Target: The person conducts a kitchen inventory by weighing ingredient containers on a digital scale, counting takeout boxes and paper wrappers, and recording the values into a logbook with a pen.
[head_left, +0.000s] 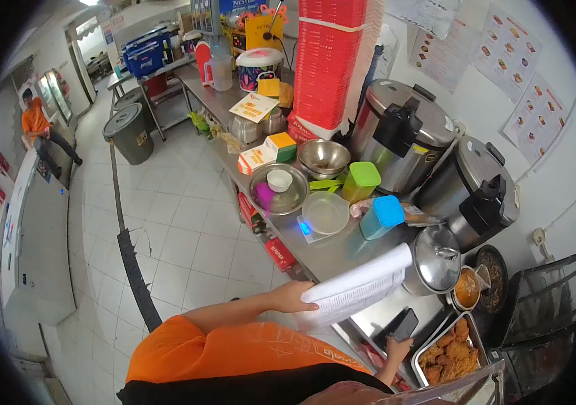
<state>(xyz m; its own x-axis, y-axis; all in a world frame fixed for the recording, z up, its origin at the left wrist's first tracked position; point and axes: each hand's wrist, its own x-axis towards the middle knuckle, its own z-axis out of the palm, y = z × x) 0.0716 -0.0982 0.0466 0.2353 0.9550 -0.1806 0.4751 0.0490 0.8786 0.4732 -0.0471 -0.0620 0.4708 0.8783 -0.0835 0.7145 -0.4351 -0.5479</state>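
Head view: a thick sheaf of printed papers (359,287) is held out over the near edge of the steel surface (343,253), bent over lengthwise, text side partly shown. It's gripped at one end by the L hand (293,297), fingers closed round the sheets. The L forearm (231,312) is stretched out from an orange sleeve (173,351), roughly level across the view. A dark phone (406,325) is held in the R hand (398,349), lower down, nr the surface's edge; its fingers are wrapped on the phone's lower end, screen turned up. Whether the phone is touching the surface can't be told.

Just beside the R hand, a metal tray (417,365) is filled w/ fried food (453,349). Past the papers' far end are set a lidded pot (429,263) & a bowl of orange sauce (467,289). Farther along are seen a blue-lidded tub (381,219), a green-lidded tub (361,181), & a clear bowl (325,213) on a scale (306,229). Two big steel cookers (409,138) are lined up by the wall. Well apart, across the tiled floor (180,223), another person (34,121) in orange is seated on a white chest unit (42,243).
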